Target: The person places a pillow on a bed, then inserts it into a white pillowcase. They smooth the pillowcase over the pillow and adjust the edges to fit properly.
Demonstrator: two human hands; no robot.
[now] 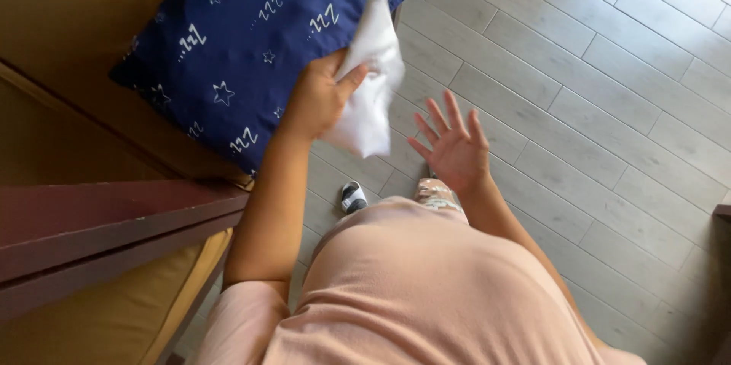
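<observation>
Grey wooden floor boards (609,83) fill the right side of the view, running at a slant. Beside the floor, on the left, stands a sofa with yellow-brown cushions (68,22) and a dark red wooden arm (106,220).

A big blue pillow (244,38) rests on the sofa. It has white stars and little zigzag letters on it. The pillow hangs a bit over the sofa's edge, above the floor.

The left hand (320,98) is at the lower right corner of the pillow. Its grip is closed on a white cloth (369,83). The thumb presses on the front of the cloth and the fingers are tucked behind it. The cloth touches the pillow's edge and hangs down loose below the hand.

The right hand (453,148) is just to the right of the cloth, over the floor. Its grip is wide, with all the fingers spread out, and it holds nothing. It does not touch the pillow or the cloth.

Below the pillow, the person wears a soft pink top (426,289). A foot in a black and white shoe (352,197) stands on the floor, near the sofa.
</observation>
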